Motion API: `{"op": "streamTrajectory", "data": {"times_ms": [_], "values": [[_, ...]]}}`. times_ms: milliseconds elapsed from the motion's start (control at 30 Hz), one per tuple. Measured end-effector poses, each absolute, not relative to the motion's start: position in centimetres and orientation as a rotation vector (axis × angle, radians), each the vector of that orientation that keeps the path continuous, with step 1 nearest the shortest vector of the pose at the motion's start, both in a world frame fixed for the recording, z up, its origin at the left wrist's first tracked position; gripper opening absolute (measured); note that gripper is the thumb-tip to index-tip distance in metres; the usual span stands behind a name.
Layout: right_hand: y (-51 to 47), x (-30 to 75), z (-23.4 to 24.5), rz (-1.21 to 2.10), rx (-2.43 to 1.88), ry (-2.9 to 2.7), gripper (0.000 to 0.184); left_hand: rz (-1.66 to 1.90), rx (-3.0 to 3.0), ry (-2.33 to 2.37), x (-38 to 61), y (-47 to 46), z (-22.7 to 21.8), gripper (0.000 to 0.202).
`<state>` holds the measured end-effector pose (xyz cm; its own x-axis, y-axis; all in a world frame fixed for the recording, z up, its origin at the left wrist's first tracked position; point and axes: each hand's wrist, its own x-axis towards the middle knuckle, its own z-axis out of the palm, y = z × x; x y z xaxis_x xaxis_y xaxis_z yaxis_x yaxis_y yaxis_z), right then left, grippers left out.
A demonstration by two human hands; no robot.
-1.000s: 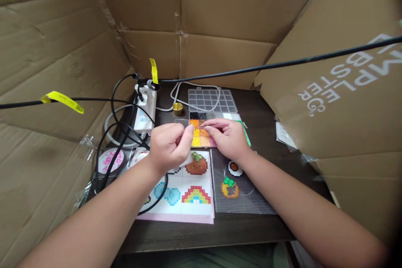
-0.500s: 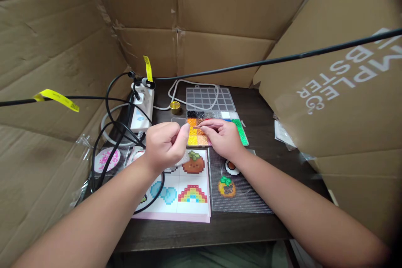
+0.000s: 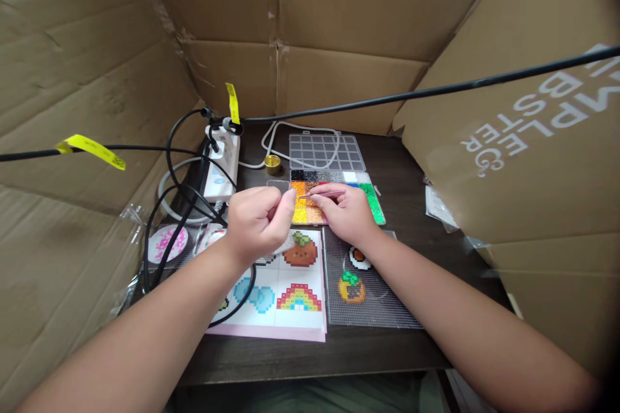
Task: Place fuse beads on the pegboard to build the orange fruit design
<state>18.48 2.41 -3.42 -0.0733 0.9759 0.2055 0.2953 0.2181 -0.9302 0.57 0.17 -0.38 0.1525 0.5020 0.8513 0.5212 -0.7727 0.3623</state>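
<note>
So here's where you're at: your clear pegboard [image 3: 387,310] has two little bead pieces on it, a round orange one with a green top [image 3: 351,287] and a white-and-orange one [image 3: 359,258] just above it, partly under your wrist. The rest of the board is bare pegs, so I'd say you're early on, with loads left to do. The pattern sheet [image 3: 300,290] lies just left of the board.

Your right hand [image 3: 346,213] is reached out over the bead box [image 3: 374,199], grip clamped on the thin tweezers [image 3: 317,194]. The tips point left and sit over the orange and yellow compartments. Can't tell if there's a bead between them, it's way too small. Your left hand [image 3: 256,222] is curled into a loose fist just beside the tweezer tips, thumb pressed to forefinger, grip together. Whether it's pinching anything, I can't make out. Both forearms come in low over the desk [image 3: 349,352], wrists above sheet and board.
</note>
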Motion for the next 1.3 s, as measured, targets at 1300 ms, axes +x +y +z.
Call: {"op": "streamTrajectory", "data": {"times_ms": [1300], "values": [[0.2, 19.8, 1.5, 0.751, -1.098, -1.421, 0.005, -1.739, -2.341, -1.062, 0.7, 0.0, -0.2, 0.049]]}}
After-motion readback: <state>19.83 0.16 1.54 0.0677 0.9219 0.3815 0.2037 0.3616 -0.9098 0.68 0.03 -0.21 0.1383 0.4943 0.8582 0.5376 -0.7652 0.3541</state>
